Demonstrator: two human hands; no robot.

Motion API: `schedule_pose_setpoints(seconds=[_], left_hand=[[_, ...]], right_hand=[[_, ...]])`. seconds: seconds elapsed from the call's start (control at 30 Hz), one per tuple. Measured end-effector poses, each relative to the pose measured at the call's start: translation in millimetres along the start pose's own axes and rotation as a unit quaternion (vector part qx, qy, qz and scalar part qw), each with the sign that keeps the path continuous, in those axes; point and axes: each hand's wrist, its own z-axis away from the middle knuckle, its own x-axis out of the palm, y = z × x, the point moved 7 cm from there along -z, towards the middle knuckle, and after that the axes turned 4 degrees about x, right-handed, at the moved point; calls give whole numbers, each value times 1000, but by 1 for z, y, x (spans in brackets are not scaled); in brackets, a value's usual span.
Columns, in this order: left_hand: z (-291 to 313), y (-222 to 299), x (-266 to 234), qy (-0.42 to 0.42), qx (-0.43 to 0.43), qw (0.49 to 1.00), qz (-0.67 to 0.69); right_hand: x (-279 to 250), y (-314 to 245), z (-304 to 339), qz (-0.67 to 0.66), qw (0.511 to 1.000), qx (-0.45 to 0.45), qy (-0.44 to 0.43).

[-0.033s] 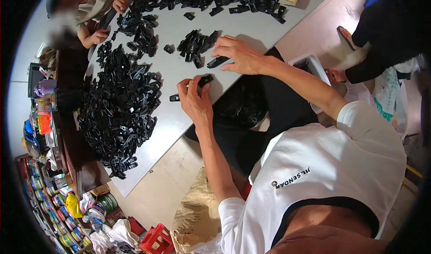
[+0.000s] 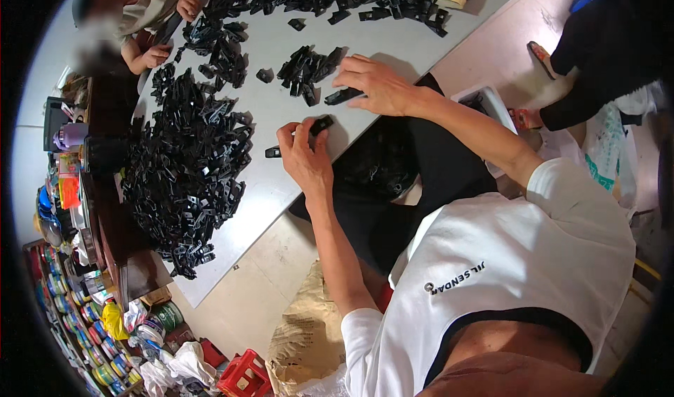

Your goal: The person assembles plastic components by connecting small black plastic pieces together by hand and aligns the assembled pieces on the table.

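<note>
My left hand [image 2: 307, 160] is closed at the table's near edge, with a small black plastic part [image 2: 321, 124] pinched between its thumb and fingers. A second black plastic piece [image 2: 273, 153] lies by its outer fingers; whether they touch it cannot be made out. My right hand [image 2: 379, 88] bends over the tabletop, thumb and fingers closed around a longer black plastic part [image 2: 340, 96]. Just left of that hand is a small heap of similar black parts [image 2: 307, 73]. One loose part [image 2: 265, 76] lies beside the heap.
A large pile of black parts [image 2: 186, 165] covers the left of the grey table [image 2: 270, 186], with more along its far side. Another person's hand [image 2: 156, 56] rests at the far left edge. A white bin [image 2: 498, 106] stands right of the table, a red crate [image 2: 246, 374] below.
My right hand has shifted very slightly, its thumb drawing in on the black part. My left hand stays where it was.
</note>
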Motion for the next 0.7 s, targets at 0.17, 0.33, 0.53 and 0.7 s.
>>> schedule_pose_setpoints(seconds=[0.17, 0.33, 0.53, 0.7], left_hand=[[0, -3, 1, 1, -12, 1000, 10], [1, -4, 1, 22, 12, 1000, 2], [0, 5, -5, 41, 7, 998, 57], [0, 4, 2, 44, -27, 962, 269]], right_hand=[[-2, -9, 4, 52, 998, 36, -27], [-10, -27, -5, 76, 997, -9, 9], [6, -58, -12, 25, 995, -96, 4], [-3, -70, -11, 71, 983, -172, 2]])
